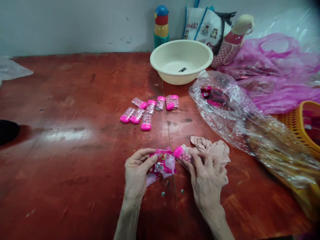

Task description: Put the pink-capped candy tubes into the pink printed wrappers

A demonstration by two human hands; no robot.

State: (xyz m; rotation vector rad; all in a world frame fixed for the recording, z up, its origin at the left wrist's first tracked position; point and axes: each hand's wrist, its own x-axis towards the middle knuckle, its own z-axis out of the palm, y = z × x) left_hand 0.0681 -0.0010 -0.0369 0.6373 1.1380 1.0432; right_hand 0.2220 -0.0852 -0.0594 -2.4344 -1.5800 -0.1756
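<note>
In the head view, my left hand point(140, 168) pinches a pink printed wrapper point(163, 163) between thumb and fingers. My right hand point(206, 175) has its fingers around a small clear candy container point(184, 155) with a bright pink cap, full of pink balls. The cap points left, close to the wrapper's edge. Just beyond my right fingers lies a crumpled beige cloth point(212, 150), partly hidden by that hand. Farther forward on the red table point(75, 180), several similar candy containers point(146, 121) lie or stand in a loose cluster.
A cream basin point(181, 80) stands at the back, beside a bottle with a blue cap point(161, 28) and a printed bag point(196, 25). To the right are a clear plastic bag point(220, 116) with pink items, a pink plastic bag point(280, 70) and a yellow basket point(291, 123).
</note>
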